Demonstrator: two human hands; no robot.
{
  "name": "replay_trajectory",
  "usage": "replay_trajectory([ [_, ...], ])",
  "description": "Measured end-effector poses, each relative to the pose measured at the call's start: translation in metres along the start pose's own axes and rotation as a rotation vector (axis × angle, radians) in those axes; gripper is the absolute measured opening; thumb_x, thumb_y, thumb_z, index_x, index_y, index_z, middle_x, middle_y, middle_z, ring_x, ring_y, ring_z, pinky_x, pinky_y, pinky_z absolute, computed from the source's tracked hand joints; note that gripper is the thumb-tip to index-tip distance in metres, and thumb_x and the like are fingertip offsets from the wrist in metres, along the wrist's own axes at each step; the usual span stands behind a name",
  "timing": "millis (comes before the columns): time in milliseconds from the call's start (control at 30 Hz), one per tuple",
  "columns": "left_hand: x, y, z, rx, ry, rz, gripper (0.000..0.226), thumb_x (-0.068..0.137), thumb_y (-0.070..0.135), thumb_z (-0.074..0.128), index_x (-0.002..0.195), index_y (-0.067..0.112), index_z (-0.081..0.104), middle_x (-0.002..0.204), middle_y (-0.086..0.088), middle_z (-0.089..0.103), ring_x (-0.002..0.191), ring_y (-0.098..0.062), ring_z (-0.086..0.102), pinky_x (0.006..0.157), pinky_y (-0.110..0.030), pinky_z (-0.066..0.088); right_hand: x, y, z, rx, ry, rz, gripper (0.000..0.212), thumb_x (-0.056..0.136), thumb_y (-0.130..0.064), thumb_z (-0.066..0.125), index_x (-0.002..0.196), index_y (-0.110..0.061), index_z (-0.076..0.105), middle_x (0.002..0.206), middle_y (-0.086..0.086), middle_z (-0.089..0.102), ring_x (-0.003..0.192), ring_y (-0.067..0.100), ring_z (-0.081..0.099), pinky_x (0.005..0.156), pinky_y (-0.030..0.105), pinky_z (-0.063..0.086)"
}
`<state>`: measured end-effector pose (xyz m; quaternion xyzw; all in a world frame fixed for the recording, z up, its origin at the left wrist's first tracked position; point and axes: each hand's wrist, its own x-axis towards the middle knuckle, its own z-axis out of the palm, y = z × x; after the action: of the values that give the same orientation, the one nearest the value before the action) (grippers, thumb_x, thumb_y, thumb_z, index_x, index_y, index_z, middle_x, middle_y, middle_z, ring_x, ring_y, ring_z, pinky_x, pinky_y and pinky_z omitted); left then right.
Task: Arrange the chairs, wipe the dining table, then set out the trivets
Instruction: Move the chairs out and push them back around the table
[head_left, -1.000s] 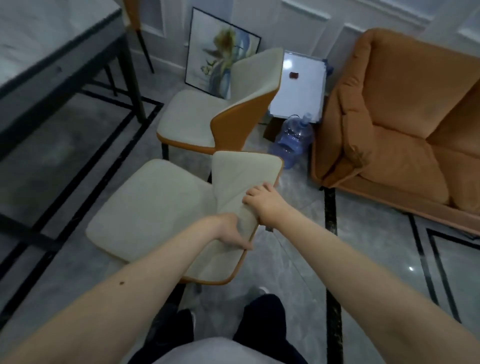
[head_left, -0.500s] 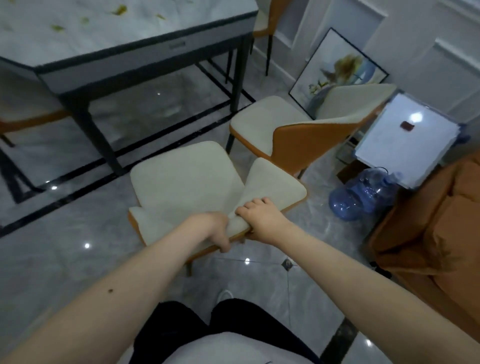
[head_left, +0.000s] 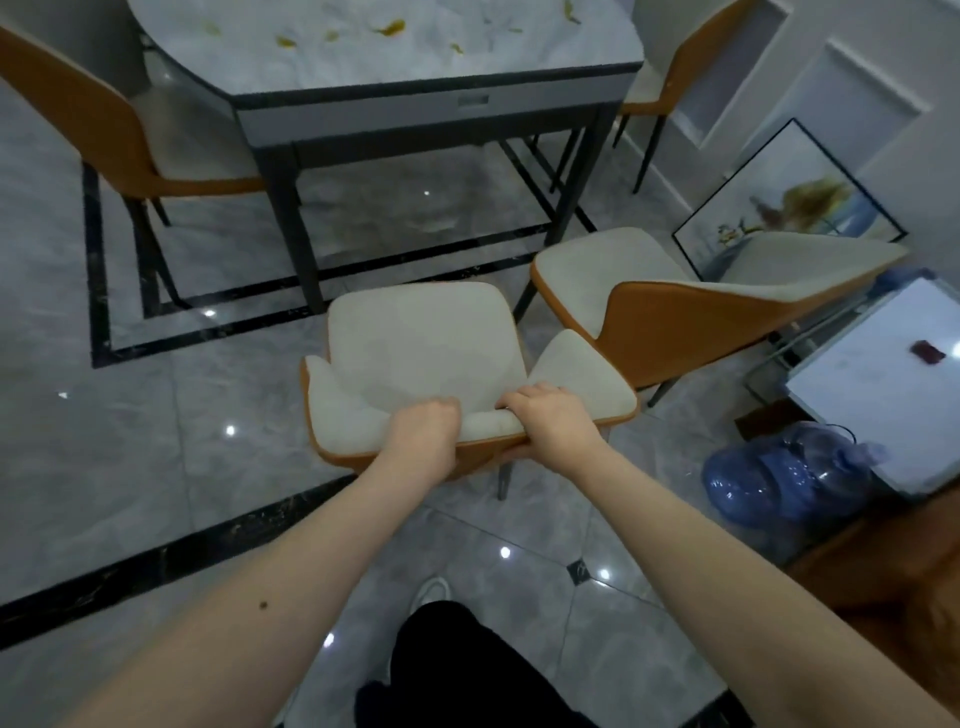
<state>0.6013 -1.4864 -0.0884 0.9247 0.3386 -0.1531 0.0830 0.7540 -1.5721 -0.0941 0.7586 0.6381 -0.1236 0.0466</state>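
A cream-cushioned chair with an orange shell (head_left: 421, 348) stands in front of me, its seat facing the dining table (head_left: 415, 73). My left hand (head_left: 423, 434) and my right hand (head_left: 550, 418) both grip the top edge of its backrest, side by side. The marble tabletop carries several yellow-orange crumbs and smears. A second matching chair (head_left: 675, 291) stands to the right, turned sideways. A third chair (head_left: 104, 130) is at the table's left side and a fourth (head_left: 675, 67) at its far right corner. No trivets or cloth are in view.
A framed picture (head_left: 789, 202) leans on the wall at right. A blue water jug (head_left: 779, 478) lies on the floor beside a white-topped side table (head_left: 883, 384). An orange sofa edge (head_left: 893, 582) is at lower right. My shoe (head_left: 431, 592) shows below.
The chair in my hands has swung round from facing left to facing the table's near end, and my view has turned with it; the sofa has slid out to the right edge.
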Motion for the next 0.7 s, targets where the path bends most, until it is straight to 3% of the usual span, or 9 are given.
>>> replay_trajectory([
  [100, 0.001, 0.001, 0.004, 0.002, 0.070, -0.005, 0.041, 0.081, 0.034, 0.066, 0.112, 0.014, 0.050, 0.113, -0.007, 0.062, 0.102, -0.026, 0.062, 0.077, -0.032, 0.046, 0.000, 0.004, 0.005, 0.014, 0.083, -0.033, 0.040, 0.073, -0.030, 0.077, 0.110, -0.020, 0.063, 0.101, 0.004, 0.066, 0.095, 0.028, 0.061, 0.079, 0.037, 0.048],
  [167, 0.005, 0.001, 0.002, 0.009, 0.081, 0.013, 0.043, 0.082, 0.037, 0.064, 0.115, 0.014, 0.049, 0.115, -0.007, 0.062, 0.104, -0.026, 0.061, 0.080, -0.032, 0.045, 0.002, 0.009, 0.004, 0.010, 0.095, -0.064, 0.044, 0.070, -0.034, 0.078, 0.108, -0.018, 0.064, 0.099, 0.005, 0.067, 0.092, 0.028, 0.061, 0.076, 0.038, 0.048],
  [333, 0.024, -0.001, -0.005, 0.041, 0.072, 0.018, 0.045, 0.084, 0.043, 0.063, 0.116, 0.015, 0.049, 0.116, -0.007, 0.061, 0.106, -0.026, 0.060, 0.081, -0.033, 0.045, 0.021, 0.023, -0.005, -0.019, 0.060, -0.113, 0.049, 0.077, -0.039, 0.072, 0.119, -0.020, 0.056, 0.111, 0.003, 0.063, 0.104, 0.024, 0.056, 0.086, 0.036, 0.045],
  [700, 0.110, -0.003, -0.038, -0.006, 0.035, -0.124, 0.045, 0.081, 0.046, 0.066, 0.114, 0.020, 0.049, 0.115, -0.004, 0.061, 0.106, -0.025, 0.058, 0.082, -0.035, 0.047, 0.107, 0.084, -0.028, -0.067, 0.032, -0.220, 0.053, 0.078, -0.040, 0.073, 0.120, -0.017, 0.052, 0.113, 0.004, 0.062, 0.105, 0.026, 0.055, 0.085, 0.040, 0.048],
])
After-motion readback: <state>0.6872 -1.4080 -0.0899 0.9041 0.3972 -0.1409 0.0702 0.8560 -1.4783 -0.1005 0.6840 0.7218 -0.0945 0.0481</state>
